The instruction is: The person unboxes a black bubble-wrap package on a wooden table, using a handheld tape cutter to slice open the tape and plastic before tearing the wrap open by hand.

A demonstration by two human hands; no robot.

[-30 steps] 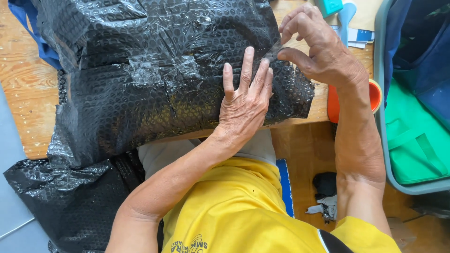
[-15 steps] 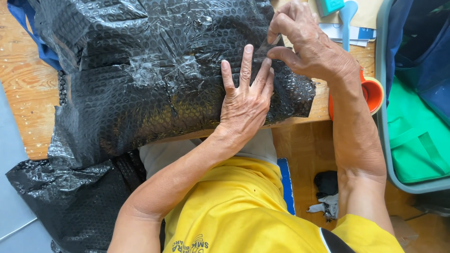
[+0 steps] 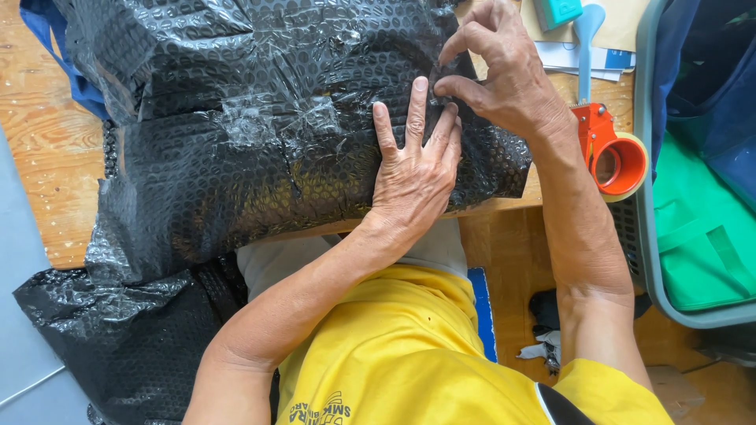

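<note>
Black bubble wrap covers the parcel (image 3: 260,134) lying at the table's (image 3: 39,149) near edge, where I see the left hand (image 3: 413,173) pressed flat, fingers spread, pinning it while the right hand (image 3: 504,75) pinches clear tape at the seam.

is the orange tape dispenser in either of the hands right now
No, the orange tape dispenser lies on the table beside the right hand, which pinches the black bubble-wrapped bundle.
</note>
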